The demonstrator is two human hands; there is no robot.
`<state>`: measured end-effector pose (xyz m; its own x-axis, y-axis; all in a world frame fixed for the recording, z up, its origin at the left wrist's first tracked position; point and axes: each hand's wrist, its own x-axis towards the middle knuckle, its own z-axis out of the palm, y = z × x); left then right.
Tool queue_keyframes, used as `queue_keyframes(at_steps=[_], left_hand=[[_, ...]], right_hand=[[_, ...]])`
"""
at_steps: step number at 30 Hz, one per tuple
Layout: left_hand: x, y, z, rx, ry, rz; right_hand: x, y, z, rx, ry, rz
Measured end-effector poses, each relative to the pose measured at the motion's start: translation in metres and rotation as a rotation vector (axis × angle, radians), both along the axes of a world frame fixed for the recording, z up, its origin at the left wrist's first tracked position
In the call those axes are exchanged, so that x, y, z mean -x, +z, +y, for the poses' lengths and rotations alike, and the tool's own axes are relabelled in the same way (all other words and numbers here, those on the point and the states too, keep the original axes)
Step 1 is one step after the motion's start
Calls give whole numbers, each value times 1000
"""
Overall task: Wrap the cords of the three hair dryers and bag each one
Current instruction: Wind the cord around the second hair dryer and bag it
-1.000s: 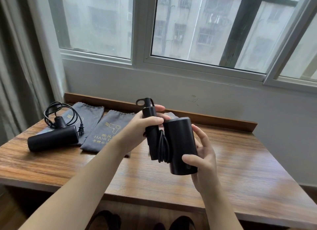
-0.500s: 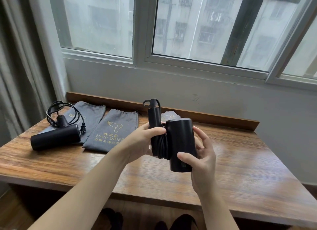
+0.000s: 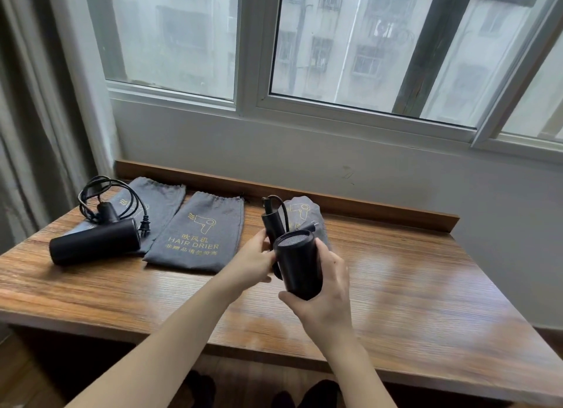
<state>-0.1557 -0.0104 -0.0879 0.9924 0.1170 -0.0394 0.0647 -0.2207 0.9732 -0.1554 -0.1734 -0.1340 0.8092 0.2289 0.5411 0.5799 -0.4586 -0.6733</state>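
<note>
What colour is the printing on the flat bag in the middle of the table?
Yellow-gold, on the grey fabric of the middle bag; the head view shows it.

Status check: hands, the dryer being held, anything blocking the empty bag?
Left hand grips handle, right hand grips barrel of held dryer. Cord wrapped. Middle bag flat, unobstructed.

The matte black cylindrical hair dryer [image 3: 300, 267] I hold has a grey mesh end; another black dryer [image 3: 94, 244] lies by grey cloth bags [image 3: 198, 237] — gold print — on the brown wood-grain table [image 3: 411, 286].
</note>
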Motion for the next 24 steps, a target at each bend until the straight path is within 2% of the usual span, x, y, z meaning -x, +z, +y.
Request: queue_keyframes(at_steps=[5,7,11,13,17,20,24], left_hand=[[2,-7,-7,207,-86,-4],[3,-11,-7,194,-105,2],[1,-17,-13,149,59,-6],[-2,-23,-14,90,55,13],[-7,-33,-5,150,-1,106],[-8,-39,-1,106,-19,146],[-8,-43,2,112,-35,153]], right_hand=[[-10,-17,4,87,-100,-55],[-12,-22,4,148,-133,-99],[-15,-31,5,274,-134,-164],[-17,-36,6,300,-127,-172],[-21,-43,1,352,-1,-97],[-21,-44,-2,372,130,-11],[-26,-42,-3,423,176,102]])
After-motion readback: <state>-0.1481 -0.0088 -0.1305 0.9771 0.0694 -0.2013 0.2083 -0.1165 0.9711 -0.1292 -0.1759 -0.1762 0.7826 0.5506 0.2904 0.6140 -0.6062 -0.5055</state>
